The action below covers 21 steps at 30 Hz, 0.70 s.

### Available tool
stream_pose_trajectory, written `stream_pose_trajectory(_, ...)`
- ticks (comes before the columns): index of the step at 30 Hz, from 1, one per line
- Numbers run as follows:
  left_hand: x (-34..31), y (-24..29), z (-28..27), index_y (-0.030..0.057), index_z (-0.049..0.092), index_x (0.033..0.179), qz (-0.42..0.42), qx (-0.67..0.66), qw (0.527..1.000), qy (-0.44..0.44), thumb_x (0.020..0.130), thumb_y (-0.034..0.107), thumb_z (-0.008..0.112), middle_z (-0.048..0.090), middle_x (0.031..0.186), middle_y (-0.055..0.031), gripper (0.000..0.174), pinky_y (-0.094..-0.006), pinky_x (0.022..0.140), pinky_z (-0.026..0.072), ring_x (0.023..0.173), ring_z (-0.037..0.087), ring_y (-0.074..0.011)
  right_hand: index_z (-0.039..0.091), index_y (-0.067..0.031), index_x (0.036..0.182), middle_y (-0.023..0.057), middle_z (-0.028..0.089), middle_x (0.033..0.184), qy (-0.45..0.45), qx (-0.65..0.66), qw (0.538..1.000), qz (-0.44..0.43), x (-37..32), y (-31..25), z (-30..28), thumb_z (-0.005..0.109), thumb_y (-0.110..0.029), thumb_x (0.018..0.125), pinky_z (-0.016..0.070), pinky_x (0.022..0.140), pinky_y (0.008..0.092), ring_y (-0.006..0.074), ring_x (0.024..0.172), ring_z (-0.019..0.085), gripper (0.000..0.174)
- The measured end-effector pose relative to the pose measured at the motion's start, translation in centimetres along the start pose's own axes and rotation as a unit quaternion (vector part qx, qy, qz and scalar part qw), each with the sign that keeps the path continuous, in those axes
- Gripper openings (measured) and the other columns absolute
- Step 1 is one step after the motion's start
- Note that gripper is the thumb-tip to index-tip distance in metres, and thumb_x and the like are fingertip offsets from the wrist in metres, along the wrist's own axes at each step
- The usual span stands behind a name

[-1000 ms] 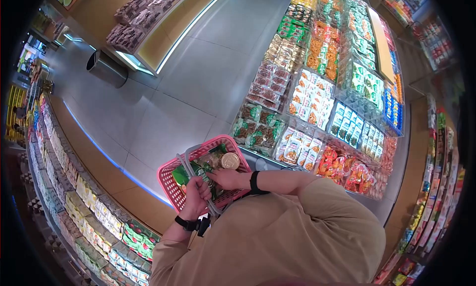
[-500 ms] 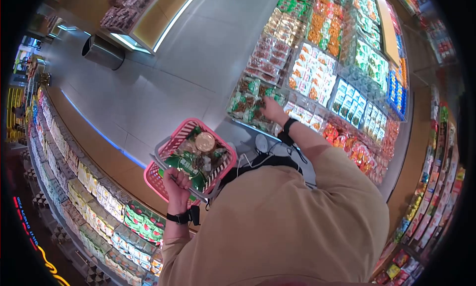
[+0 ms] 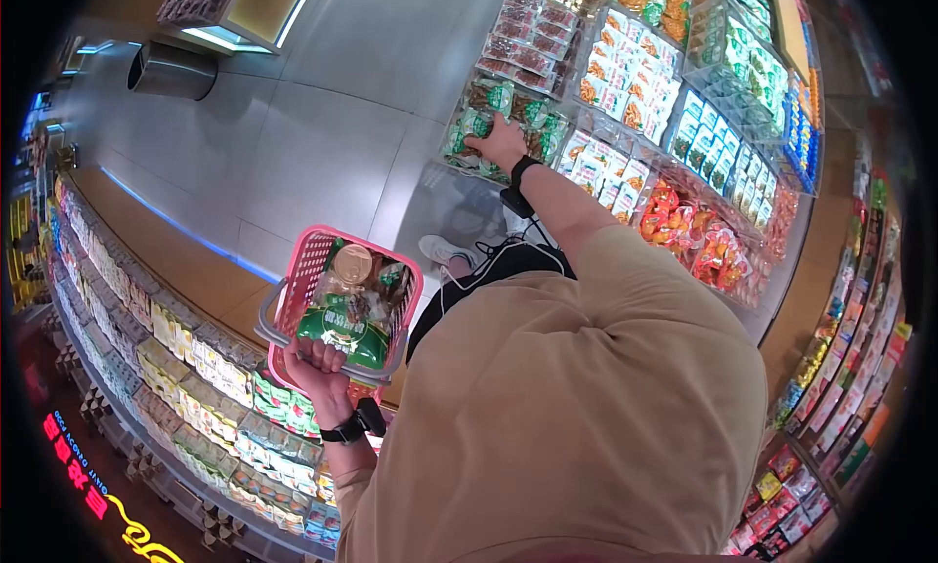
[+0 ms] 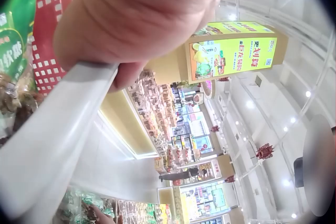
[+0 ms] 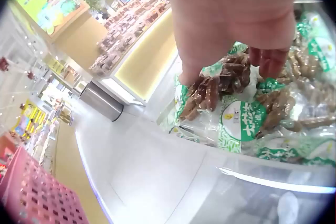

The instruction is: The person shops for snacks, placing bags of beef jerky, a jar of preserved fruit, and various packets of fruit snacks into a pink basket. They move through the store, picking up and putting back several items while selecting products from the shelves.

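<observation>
My left hand grips the grey handle of a pink plastic basket. Inside the basket lie a green bag, a container with a round gold-coloured lid and clear packets of brown food. At the corner bin of the display, my right hand reaches down over clear-and-green snack packets. Its thumb and fingers pinch a packet of brown pieces from either side. Another such packet lies just below, with a green and white label. Part of the pinched packet is hidden under the hand.
Bins of white packets and red packets adjoin the corner bin. Shelves of packets curve along the left. A metal bin stands on the grey floor, by another display counter.
My right hand has left the basket and gone across to the corner bin's packets. The basket, still in my left hand, has swung down and left, and its contents show more.
</observation>
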<state>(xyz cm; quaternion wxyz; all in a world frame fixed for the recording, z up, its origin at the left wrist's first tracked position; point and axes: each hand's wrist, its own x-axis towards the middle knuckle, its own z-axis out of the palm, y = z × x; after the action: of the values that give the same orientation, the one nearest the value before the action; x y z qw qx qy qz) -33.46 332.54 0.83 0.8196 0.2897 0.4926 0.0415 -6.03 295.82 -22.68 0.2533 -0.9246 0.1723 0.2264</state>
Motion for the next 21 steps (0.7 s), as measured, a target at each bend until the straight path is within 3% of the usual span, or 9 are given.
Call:
stream_pose_trajectory(2, 0.4, 1.2, -0.7, 0.0186, 0.031, 0.058, -0.001, 0.002, 1.0, -0.025, 0.087, 0.031, 0.056, 0.021, 0.048, 0.0067, 0.04, -0.0244, 0.036, 0.0183, 0.038, 0.018, -0.0072, 0.035, -0.0135, 0.143, 0.0244, 0.041, 0.131, 0.018, -0.007, 1.0, 0.025, 0.5, -0.4, 1.2, 0.079, -0.057, 0.066, 0.0452, 0.094, 0.0502, 0.0438, 0.121, 0.045, 0.099)
stream_pose_trajectory(9, 1.6, 5.5, -2.1, 0.0195, 0.03, 0.059, 0.001, 0.037, 0.999, -0.038, 0.089, 0.033, 0.055, 0.02, 0.048, 0.0067, 0.042, -0.0237, 0.035, 0.0186, 0.037, 0.018, -0.0072, 0.042, -0.01, 0.132, 0.0225, 0.04, 0.125, 0.078, -0.06, 0.995, 0.017, -0.2, -0.8, 1.2, 0.084, -0.051, 0.062, 0.0415, 0.097, 0.0503, 0.0423, 0.124, 0.038, 0.091)
stream_pose_trajectory(10, 2.0, 6.2, -2.0, 0.0194, 0.03, 0.059, -0.006, 0.037, 0.998, -0.054, 0.089, 0.033, 0.055, 0.02, 0.048, 0.0067, 0.042, -0.0238, 0.035, 0.0188, 0.037, 0.018, -0.0073, 0.043, -0.0084, 0.127, 0.0221, 0.048, 0.126, 0.08, -0.046, 0.996, 0.007, -0.2, -0.5, 1.1, 0.085, -0.049, 0.062, 0.0404, 0.095, 0.052, 0.04, 0.121, 0.046, 0.087)
stream_pose_trajectory(13, 3.4, 8.2, -1.5, 0.0177, 0.031, 0.061, -0.022, 0.048, 0.996, -0.078, 0.087, 0.032, 0.056, 0.02, 0.049, 0.0057, 0.038, -0.0245, 0.036, 0.0179, 0.038, 0.018, -0.008, 0.042, -0.0076, 0.131, 0.0194, 0.058, 0.116, 0.005, 0.011, 1.0, -0.014, 0.8, 0.8, 0.7, 0.085, -0.05, 0.061, 0.0352, 0.1, 0.0521, 0.0377, 0.114, 0.054, 0.092)
stream_pose_trajectory(14, 3.7, 8.8, -0.7, 0.0177, 0.031, 0.062, -0.026, 0.053, 0.995, -0.076, 0.087, 0.032, 0.056, 0.02, 0.049, 0.0057, 0.038, -0.0245, 0.036, 0.0179, 0.039, 0.018, -0.008, 0.042, -0.0081, 0.13, 0.015, 0.064, 0.11, 0.038, -0.009, 0.999, -0.02, 0.6, 1.0, 0.7, 0.086, -0.044, 0.063, 0.0418, 0.095, 0.0493, 0.0299, 0.103, 0.062, 0.087)
stream_pose_trajectory(16, 4.5, 9.9, 0.8, 0.0177, 0.032, 0.062, -0.026, 0.069, 0.996, -0.058, 0.086, 0.032, 0.057, 0.021, 0.05, 0.0057, 0.038, -0.0244, 0.036, 0.0181, 0.039, 0.018, -0.0081, 0.047, -0.007, 0.123, 0.0136, 0.064, 0.108, -0.009, 0.095, 0.995, -0.04, 1.7, 3.8, 2.4, 0.085, -0.034, 0.067, 0.0465, 0.088, 0.045, 0.0264, 0.097, 0.063, 0.074)
stream_pose_trajectory(17, 6.0, 10.9, 0.2, 0.0178, 0.033, 0.062, -0.057, 0.064, 0.989, -0.118, 0.087, 0.032, 0.057, 0.021, 0.05, 0.0058, 0.037, -0.0245, 0.036, 0.0186, 0.038, 0.019, -0.0082, 0.049, -0.0065, 0.12, 0.013, 0.064, 0.107, -0.021, 0.145, 0.988, -0.056, 3.6, 5.2, 2.5, 0.084, -0.029, 0.068, 0.0489, 0.084, 0.0429, 0.0246, 0.095, 0.064, 0.067)
stream_pose_trajectory(19, 6.9, 12.1, 2.5, 0.018, 0.034, 0.063, -0.045, 0.1, 0.99, -0.084, 0.087, 0.033, 0.056, 0.022, 0.049, 0.0059, 0.036, -0.0245, 0.036, 0.019, 0.038, 0.019, -0.0082, 0.056, -0.0046, 0.108, 0.0111, 0.064, 0.097, -0.035, 0.131, 0.982, -0.132, 4.6, 7.2, 3.0, 0.08, -0.015, 0.07, 0.052, 0.073, 0.0376, 0.0196, 0.084, 0.063, 0.046)
stream_pose_trajectory(21, 8.7, 13.4, 4.2, 0.0183, 0.034, 0.063, -0.054, 0.114, 0.987, -0.099, 0.087, 0.033, 0.055, 0.022, 0.049, 0.0061, 0.036, -0.0248, 0.035, 0.0193, 0.038, 0.019, -0.0082, 0.06, -0.0039, 0.095, 0.0069, 0.064, 0.088, -0.052, 0.201, 0.975, -0.075, 3.2, 7.1, 1.8, 0.079, -0.01, 0.069, 0.0506, 0.071, 0.0347, 0.0177, 0.078, 0.061, 0.032)
